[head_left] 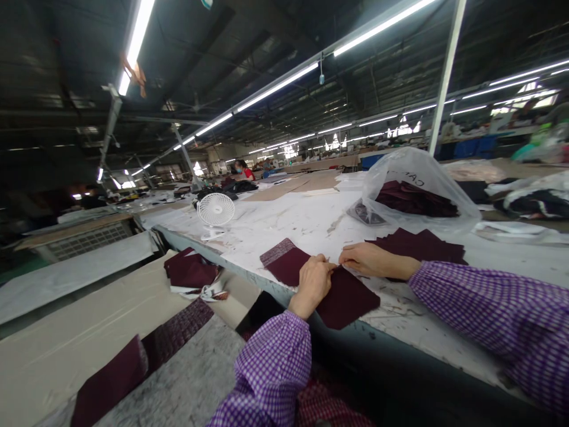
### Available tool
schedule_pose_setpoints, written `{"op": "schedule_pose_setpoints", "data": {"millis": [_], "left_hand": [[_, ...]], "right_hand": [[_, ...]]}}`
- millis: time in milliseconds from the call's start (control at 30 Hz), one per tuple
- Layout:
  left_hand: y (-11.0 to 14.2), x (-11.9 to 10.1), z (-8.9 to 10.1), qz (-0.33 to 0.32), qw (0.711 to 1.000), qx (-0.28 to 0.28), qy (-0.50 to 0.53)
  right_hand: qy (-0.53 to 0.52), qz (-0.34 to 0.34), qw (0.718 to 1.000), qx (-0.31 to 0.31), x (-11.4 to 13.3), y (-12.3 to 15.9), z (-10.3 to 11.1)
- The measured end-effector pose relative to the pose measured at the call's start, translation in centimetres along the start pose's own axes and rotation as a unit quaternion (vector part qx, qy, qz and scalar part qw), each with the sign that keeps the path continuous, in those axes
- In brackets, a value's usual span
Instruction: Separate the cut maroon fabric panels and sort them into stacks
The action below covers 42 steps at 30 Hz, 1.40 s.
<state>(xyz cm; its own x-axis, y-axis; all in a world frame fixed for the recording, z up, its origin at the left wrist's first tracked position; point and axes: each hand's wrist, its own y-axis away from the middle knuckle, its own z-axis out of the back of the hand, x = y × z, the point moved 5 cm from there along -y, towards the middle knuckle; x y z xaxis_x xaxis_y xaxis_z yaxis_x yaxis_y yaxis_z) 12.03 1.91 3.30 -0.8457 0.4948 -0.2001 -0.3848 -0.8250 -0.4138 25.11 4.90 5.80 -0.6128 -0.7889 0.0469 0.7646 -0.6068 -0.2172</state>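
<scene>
The left hand (315, 281) and right hand (367, 259) seem to pinch the dark red cloth (349, 299) between them, likely straightening it; next needs a gentle hold.

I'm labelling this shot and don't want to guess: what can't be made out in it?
All in the head view:
Whether the maroon fabric is one piece or two: the left hand covers its middle.
Part of the fabric stack: behind the right hand and wrist.
How many pieces the plastic bag holds: cloudy film, overlapping layers.
Far person in red: too small for detail.
Lower-left maroon piece: cut off by the bottom edge.
</scene>
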Motion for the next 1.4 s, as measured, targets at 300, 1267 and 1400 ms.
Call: {"op": "schedule_pose_setpoints", "data": {"millis": [300,1267,1400], "left_hand": [[0.1,-0.1,0.0,-0.005,1.0,-0.003,-0.015],[2.7,3.2,2.8,-0.018,1.0,-0.014,0.008],[3.6,3.4,2.9,-0.047,0.999,-0.022,-0.012]], "right_hand": [[0.072,-0.003,0.997,0.01,0.6,-0.2,-0.1],[-0.029,0.016,0.999,0.015,3.0,1.1,0.1],[-0.008,0.021,0.999,0.043,3.0,0.8,0.1]]}}
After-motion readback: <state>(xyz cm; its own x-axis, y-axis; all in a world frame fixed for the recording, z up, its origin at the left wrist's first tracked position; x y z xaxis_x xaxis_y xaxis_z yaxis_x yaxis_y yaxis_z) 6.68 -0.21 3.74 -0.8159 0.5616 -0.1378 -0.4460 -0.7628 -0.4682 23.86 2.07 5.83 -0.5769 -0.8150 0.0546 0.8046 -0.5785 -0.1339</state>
